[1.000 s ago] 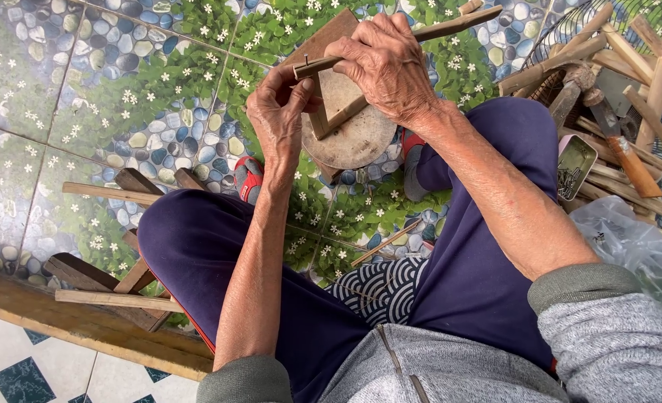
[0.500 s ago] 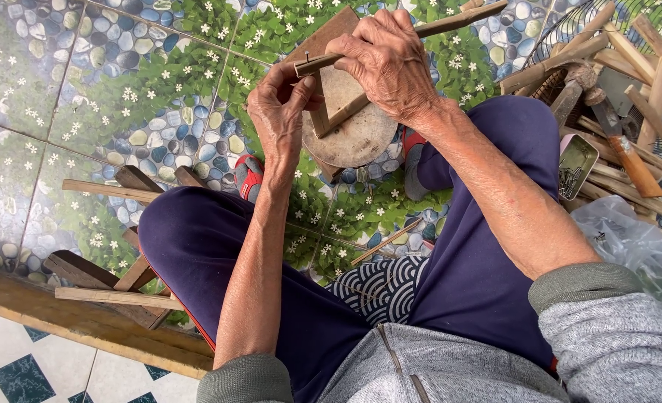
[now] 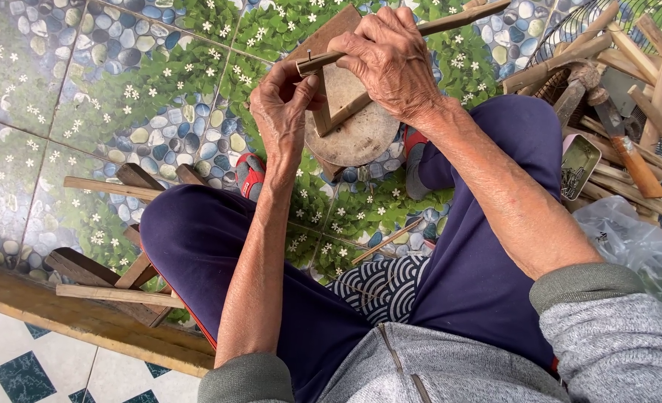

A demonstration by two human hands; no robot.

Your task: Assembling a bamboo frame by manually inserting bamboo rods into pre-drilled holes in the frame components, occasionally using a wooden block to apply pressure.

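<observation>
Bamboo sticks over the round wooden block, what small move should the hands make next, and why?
Probably press the upright stick snug against the long stick. The left hand pinches the upright piece where it crosses, and the right hand holds the long one above the round block, so the joint looks only loosely set.

Bamboo sticks (image 3: 637, 67) crowd the right; tiled floor (image 3: 85, 89) on the left seems open.

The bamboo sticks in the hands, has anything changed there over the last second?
Almost nothing. The right hand keeps its grip on the long bamboo stick, and the left hand stays at the joint of the stick frame over the round wooden block. Hands and sticks sit where they were.
</observation>
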